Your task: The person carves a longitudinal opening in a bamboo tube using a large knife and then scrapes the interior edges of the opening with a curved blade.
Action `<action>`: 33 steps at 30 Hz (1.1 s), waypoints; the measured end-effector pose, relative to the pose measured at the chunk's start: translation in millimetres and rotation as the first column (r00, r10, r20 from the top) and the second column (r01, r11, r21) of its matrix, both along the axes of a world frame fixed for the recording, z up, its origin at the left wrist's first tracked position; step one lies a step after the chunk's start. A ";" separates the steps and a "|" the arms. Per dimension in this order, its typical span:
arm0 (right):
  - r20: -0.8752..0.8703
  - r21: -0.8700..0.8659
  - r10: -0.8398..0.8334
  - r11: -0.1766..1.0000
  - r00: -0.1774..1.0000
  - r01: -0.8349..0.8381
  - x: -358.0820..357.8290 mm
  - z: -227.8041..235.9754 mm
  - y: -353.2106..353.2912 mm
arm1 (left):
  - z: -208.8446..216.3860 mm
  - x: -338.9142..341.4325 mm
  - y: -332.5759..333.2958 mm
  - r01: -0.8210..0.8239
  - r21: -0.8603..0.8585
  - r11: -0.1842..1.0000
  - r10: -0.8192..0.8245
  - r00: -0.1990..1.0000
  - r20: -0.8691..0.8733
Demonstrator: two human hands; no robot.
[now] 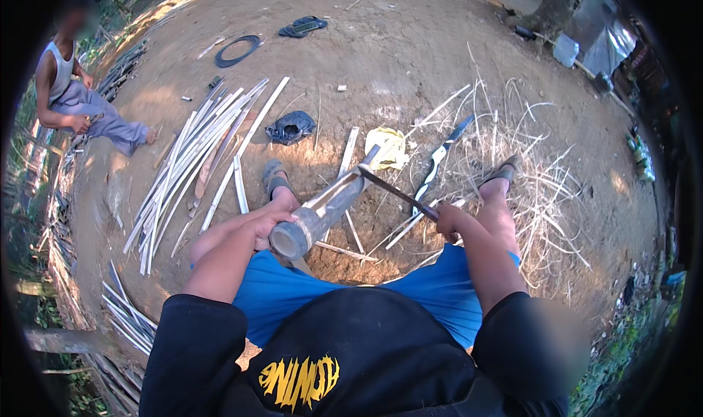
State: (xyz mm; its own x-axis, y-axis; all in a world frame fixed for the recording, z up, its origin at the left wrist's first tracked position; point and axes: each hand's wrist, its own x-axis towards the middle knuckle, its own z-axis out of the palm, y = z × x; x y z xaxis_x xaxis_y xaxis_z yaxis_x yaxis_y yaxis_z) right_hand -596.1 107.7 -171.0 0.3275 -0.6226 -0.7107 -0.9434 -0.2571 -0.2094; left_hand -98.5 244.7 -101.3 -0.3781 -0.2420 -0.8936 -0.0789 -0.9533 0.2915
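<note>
A thick grey bamboo tube slants away from me between my knees, its round near end facing me. Along its upper side the far part is cut open, showing pale wood. My left hand is closed around the near end's left side. In my right hand is the handle of a long dark-bladed knife, with the fingers wrapped around it. The blade reaches up and left, and its tip meets the tube's far end; whether it is biting into the wood I cannot tell.
Pale bamboo strips lie at left, curly shavings around my right foot. Ahead are a black plastic bag, a yellow bag, a long blue-and-white object, a black coil and sandals. Another person sits far left.
</note>
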 end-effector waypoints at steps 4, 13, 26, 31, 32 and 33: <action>0.383 0.596 -0.736 0.658 0.558 0.460 -0.2 -61.3 38.8 | -1.5 -29.9 0.6 -0.205 0.057 0.977 0.211 0.965 -0.156; 0.676 0.506 -0.734 0.529 0.068 0.682 1.4 39.3 44.1 | 10.3 -160.6 -0.4 -0.185 -0.526 0.830 0.236 0.971 0.032; 0.603 0.561 -0.797 0.413 -0.013 0.718 69.2 36.0 12.1 | -238.3 -236.8 -82.1 0.324 -0.602 0.730 0.239 0.704 0.669; 0.478 0.468 -0.837 0.500 0.267 0.729 98.1 11.0 -32.4 | -244.0 -226.9 -110.9 0.209 -0.651 0.729 0.233 0.819 0.524; 0.459 0.449 -0.834 0.516 0.308 0.729 107.4 2.2 -38.8 | -248.5 -221.2 -117.7 0.156 -0.680 0.716 0.257 0.847 0.465; 0.438 0.430 -0.829 0.533 0.348 0.729 115.5 -6.8 -44.2 | -252.6 -216.7 -122.3 0.101 -0.706 0.701 0.281 0.871 0.403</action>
